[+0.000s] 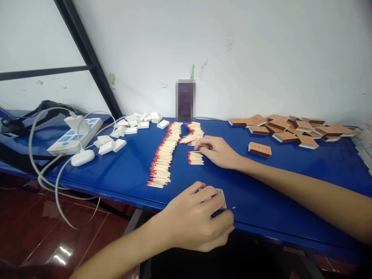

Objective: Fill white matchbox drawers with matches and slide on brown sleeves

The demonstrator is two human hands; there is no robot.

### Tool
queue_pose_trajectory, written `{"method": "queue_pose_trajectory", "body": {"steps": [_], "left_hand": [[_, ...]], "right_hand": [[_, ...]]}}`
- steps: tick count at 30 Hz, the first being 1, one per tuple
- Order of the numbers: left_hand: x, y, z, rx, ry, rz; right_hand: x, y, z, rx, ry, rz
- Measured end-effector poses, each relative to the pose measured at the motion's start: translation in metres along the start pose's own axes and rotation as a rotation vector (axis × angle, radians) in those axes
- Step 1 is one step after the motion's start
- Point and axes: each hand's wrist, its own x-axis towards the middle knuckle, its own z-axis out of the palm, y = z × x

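Note:
My left hand (200, 217) is closed around a small white matchbox tray (221, 197) near the table's front edge. The fingers hide most of that tray. Beyond it, my right hand (219, 152) reaches in from the right, its thumb and forefinger pinched at a small group of matches (195, 158). Their red heads point left; the fingertips cover part of this group. Just behind lies another heap of matches (193, 133). To the left, a long row of matches (164, 157) runs from the back toward the front edge, also heads left.
White matchbox trays (130, 130) lie piled at the back left. Orange-brown matchbox sleeves (286, 127) are heaped at the back right, with a single sleeve (259, 149) in front. A power strip (74, 135) with looping white cables occupies the left end. A pixelated dark object (186, 100) leans on the wall.

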Motion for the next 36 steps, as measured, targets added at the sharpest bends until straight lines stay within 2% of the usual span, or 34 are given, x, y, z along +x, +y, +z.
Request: {"method": "queue_pose_trajectory", "body": {"steps": [4,8,21,27,36], "left_hand": [[0.0000,0.0002,-0.0010,-0.002,0.000,0.000],[-0.0002,0.0005,-0.0015,-0.001,-0.005,-0.006],[-0.0005,0.0001,-0.0009,-0.001,-0.009,-0.001],[-0.0006,0.0000,-0.0010,0.005,-0.016,-0.003],[0.0001,0.0003,-0.0014,0.004,-0.016,-0.003]], "right_hand": [[0.0003,0.0003,0.0009,-0.128,0.062,0.014],[0.0003,-0.0001,0.0020,-0.220,0.020,0.032],[0.0001,0.0009,0.0034,-0.219,0.053,0.009],[-0.0009,-0.0014,0.0018,-0.230,0.140,0.051],[0.0009,-0.0018,0.0014,-0.228,0.087,0.074]]}}
